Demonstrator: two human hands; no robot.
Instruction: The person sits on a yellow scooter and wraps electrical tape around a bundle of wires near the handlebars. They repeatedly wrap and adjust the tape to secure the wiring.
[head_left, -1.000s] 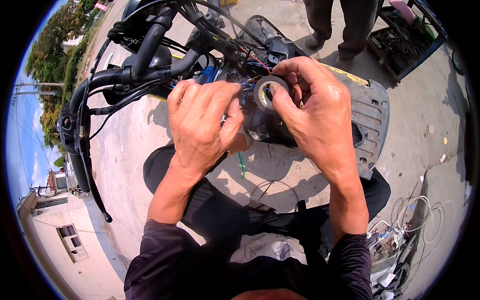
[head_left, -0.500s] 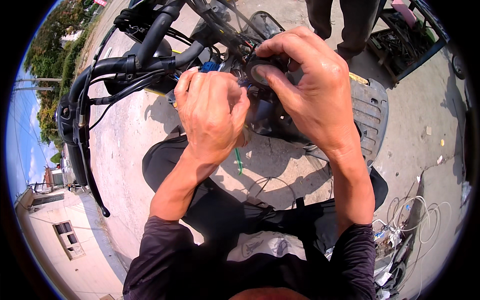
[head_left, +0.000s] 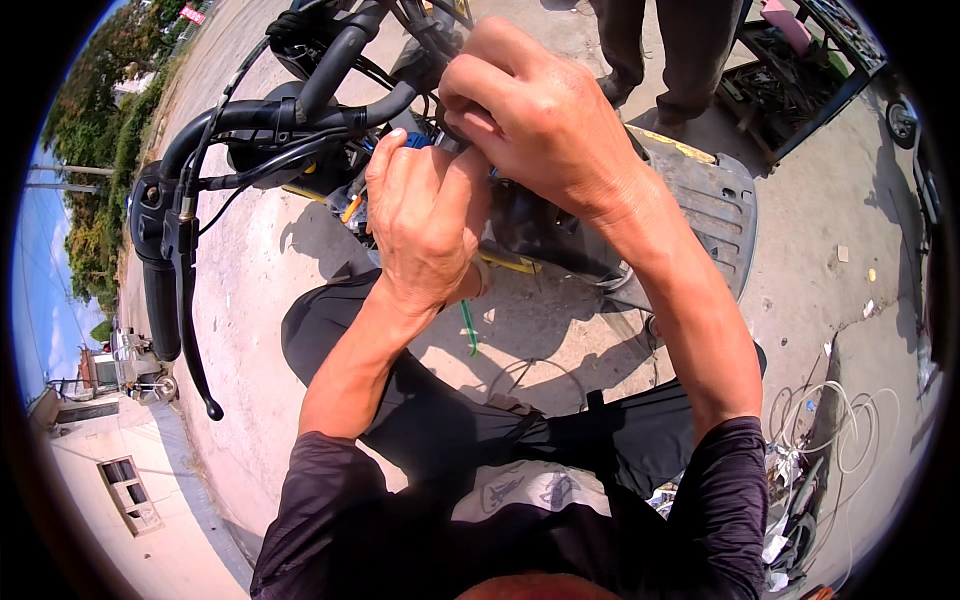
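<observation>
My left hand [head_left: 425,225] is closed, its fingers curled over the wiring of a partly stripped scooter or motorbike. What its fingertips pinch is hidden. Close against it, my right hand [head_left: 550,125] is bent over with its fingers closed. The roll of black tape seen in it half a second ago is now covered by the hand. A blue connector [head_left: 415,140] shows just behind my left fingers. Left of the hands stands the black handlebar [head_left: 240,118] with its cables and lever [head_left: 188,340].
A grey ribbed plastic panel [head_left: 705,205] lies to the right. Beyond it are another person's legs [head_left: 690,55] and a metal rack [head_left: 800,110] of parts. A green strip [head_left: 468,328] hangs below my left hand. Coiled pale cable [head_left: 850,430] and scraps lie at lower right.
My right hand has moved left and up toward my left hand and turned over, so the tape roll no longer shows. The left hand stays nearly in place. The view has shifted slightly.
</observation>
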